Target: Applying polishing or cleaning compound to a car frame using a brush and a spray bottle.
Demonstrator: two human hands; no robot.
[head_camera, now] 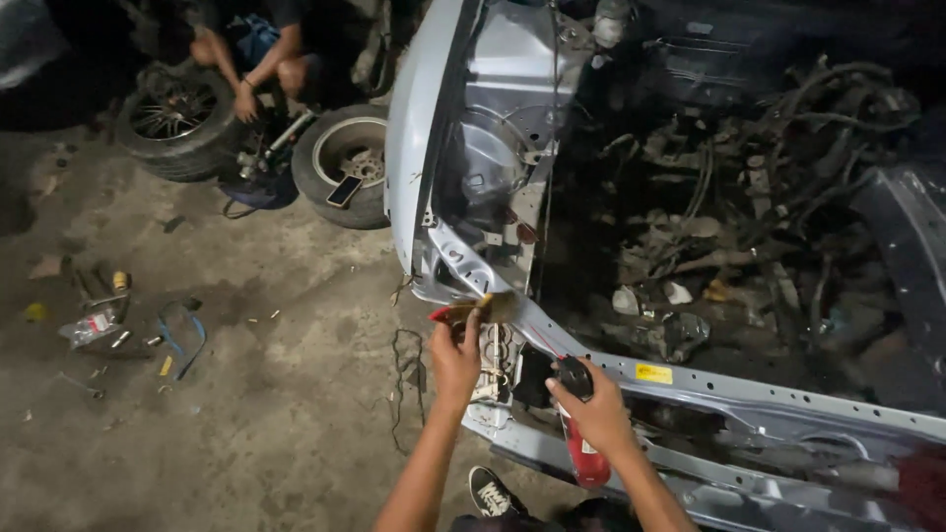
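The small paintbrush with a red handle and pale, yellowish bristles (471, 310) lies nearly level, handle to the left and bristles to the right. Its bristle end rests against the light grey sheet-metal front corner of the car body (463, 258), at the bend where the inner wing panel meets the front crossmember.

The red cylindrical aerosol can with a black round top (581, 433) stands roughly upright, tilted slightly, in front of the grey crossmember. A thin red straw runs from its top up and left toward the brush.
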